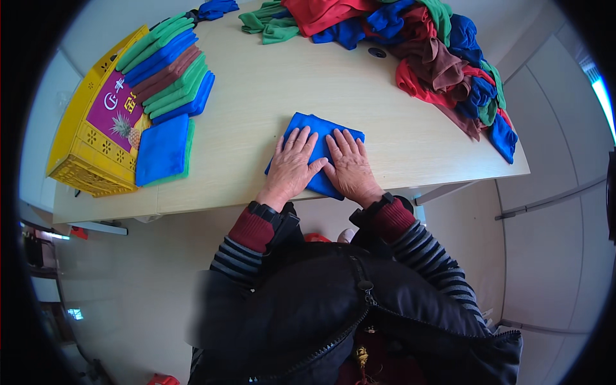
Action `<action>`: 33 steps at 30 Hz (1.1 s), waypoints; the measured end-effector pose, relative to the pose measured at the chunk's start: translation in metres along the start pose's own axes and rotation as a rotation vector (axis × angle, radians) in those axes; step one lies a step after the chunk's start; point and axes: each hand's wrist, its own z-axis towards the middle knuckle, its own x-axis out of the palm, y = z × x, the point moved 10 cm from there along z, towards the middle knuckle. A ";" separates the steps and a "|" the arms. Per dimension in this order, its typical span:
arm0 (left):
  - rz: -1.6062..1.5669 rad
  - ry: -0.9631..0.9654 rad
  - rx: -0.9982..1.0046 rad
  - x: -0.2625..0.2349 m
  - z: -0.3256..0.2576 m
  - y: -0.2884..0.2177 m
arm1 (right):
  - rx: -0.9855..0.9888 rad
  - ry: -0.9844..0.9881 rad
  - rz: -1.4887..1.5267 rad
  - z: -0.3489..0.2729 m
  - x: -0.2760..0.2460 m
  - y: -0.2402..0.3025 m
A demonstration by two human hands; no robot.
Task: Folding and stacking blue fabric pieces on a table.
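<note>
A folded blue cloth (309, 126) lies flat at the front edge of the table. My left hand (292, 163) rests palm down on its left part, fingers stretched out. Beside it, my right hand (350, 165) presses flat on the cloth's right part with the fingers spread. The two thumbs come close together near the cloth's middle. Both palms hide much of the cloth's lower half.
On the left, a yellow plastic crate (83, 144) stands beside a row of folded green, blue and brown cloths (170, 77). In front of that row is a small blue and green folded stack (160, 151). Crumpled cloths (443, 67) heap along the pale table's (256, 83) far right.
</note>
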 end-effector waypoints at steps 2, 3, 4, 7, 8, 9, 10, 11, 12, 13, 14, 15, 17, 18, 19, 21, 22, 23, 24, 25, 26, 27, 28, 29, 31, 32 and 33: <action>0.011 0.001 -0.003 -0.003 -0.003 0.000 | -0.007 -0.001 0.003 -0.001 0.000 0.002; 0.009 0.011 -0.012 -0.004 -0.006 0.000 | -0.013 0.003 0.003 -0.002 0.001 0.003; -0.002 0.015 -0.018 -0.004 -0.007 0.000 | -0.016 0.008 -0.008 -0.002 0.002 0.003; 0.001 -0.030 -0.010 -0.011 -0.014 -0.003 | -0.038 -0.018 -0.014 -0.003 0.002 0.003; 0.016 -0.077 0.002 -0.016 -0.018 -0.005 | -0.050 -0.029 -0.012 -0.003 0.003 0.004; 0.028 -0.123 0.009 -0.022 -0.025 -0.007 | -0.052 -0.023 -0.011 -0.003 0.003 0.005; 0.026 -0.119 0.001 -0.023 -0.036 -0.007 | -0.047 -0.012 -0.019 -0.001 0.004 0.004; -0.046 -0.180 0.066 -0.035 -0.053 -0.016 | -0.043 0.001 -0.026 0.000 0.003 0.005; -0.119 -0.237 0.129 -0.048 -0.072 -0.023 | -0.038 0.019 -0.031 -0.001 0.004 0.006; -0.191 -0.296 0.189 -0.060 -0.088 -0.028 | -0.043 0.035 -0.025 -0.002 0.005 0.007; -0.191 -0.291 0.169 -0.066 -0.099 -0.025 | -0.032 0.024 -0.021 -0.001 0.002 0.008; -0.301 -0.127 -0.004 -0.055 -0.106 -0.006 | -0.022 0.013 -0.017 0.000 0.000 0.009; -0.517 0.194 -0.353 -0.025 -0.132 0.023 | -0.029 0.013 -0.006 -0.001 0.003 0.017; -0.516 0.191 -0.373 -0.021 -0.140 0.027 | -0.026 0.020 -0.014 -0.004 0.005 0.021; -0.796 0.215 -0.485 -0.003 -0.152 0.038 | -0.026 0.018 -0.018 -0.003 0.007 0.029; -1.363 0.243 -0.686 0.025 -0.171 0.048 | -0.039 0.012 -0.013 -0.002 0.009 0.046; -1.354 0.229 -0.694 0.026 -0.175 0.052 | -0.058 0.024 -0.005 -0.004 0.011 0.057; -1.551 0.204 -0.740 0.033 -0.178 0.047 | -0.078 0.035 0.004 -0.007 0.013 0.068; -1.751 0.176 -0.779 0.038 -0.178 0.037 | -0.096 0.047 0.011 -0.010 0.014 0.078; -1.952 0.141 -0.813 0.040 -0.177 0.028 | -0.111 0.044 0.021 -0.012 0.014 0.087; -1.944 0.124 -0.819 0.040 -0.176 0.025 | -0.157 0.050 0.035 -0.016 0.012 0.100; -1.981 -0.017 -0.847 0.036 -0.175 0.026 | -0.203 0.058 0.050 -0.022 0.009 0.112; -2.012 -0.160 -0.872 0.031 -0.177 0.029 | -0.248 0.067 0.065 -0.025 0.008 0.123; -2.035 -0.307 -0.889 0.022 -0.181 0.036 | -0.262 0.063 0.076 -0.025 0.003 0.127; -2.002 -0.384 -0.885 0.004 -0.191 0.042 | -0.343 0.108 0.352 -0.025 -0.006 0.128; -1.981 -0.446 -0.877 -0.008 -0.196 0.046 | -0.384 0.132 0.488 -0.025 -0.009 0.127; -1.959 -0.506 -0.868 -0.019 -0.200 0.052 | -0.396 0.128 0.497 -0.025 -0.009 0.122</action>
